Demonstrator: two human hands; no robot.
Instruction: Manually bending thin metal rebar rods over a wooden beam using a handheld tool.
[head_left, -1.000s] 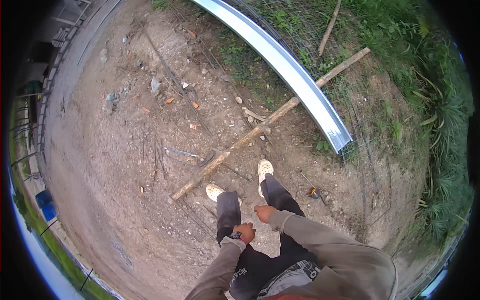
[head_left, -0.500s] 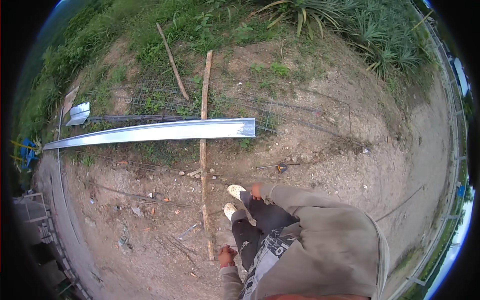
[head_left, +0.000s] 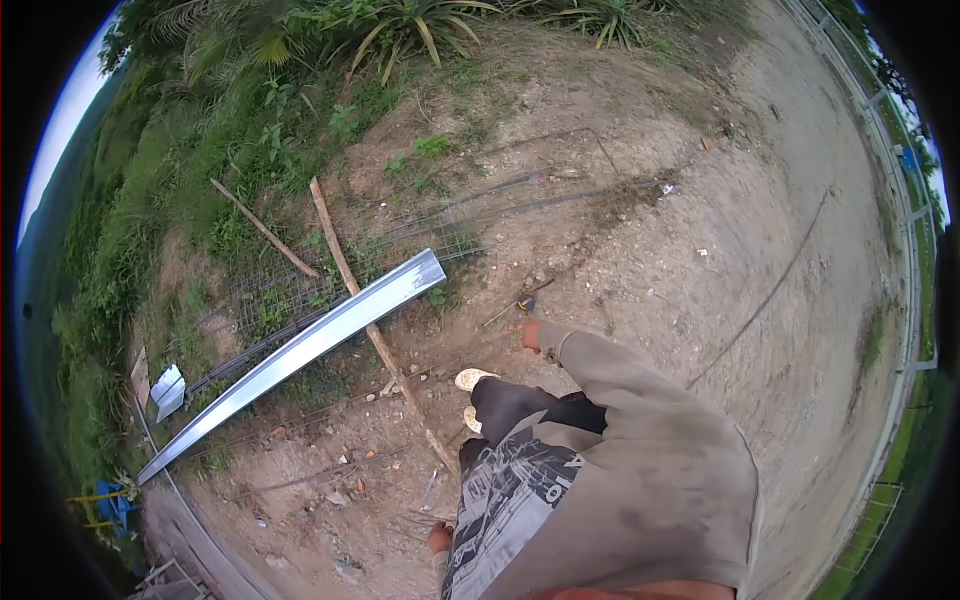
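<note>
Bare dirt underfoot; view has swung since 1 s ago. Right hand (head_left: 531, 335), grip unclear, now reaches toward small dark tool (head_left: 526, 303) at centre. Left hand (head_left: 439, 538) hangs low, grip unclear. Metal channel (head_left: 300, 352) lies left, untouched.

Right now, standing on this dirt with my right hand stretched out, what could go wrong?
The wooden pole lies right by your shoes; a step could catch it and trip you. The metal sheet crosses that pole, and its bare end may cut a shin. Your right hand nears a small tool on loose, stony ground, so footing could slip.
</note>
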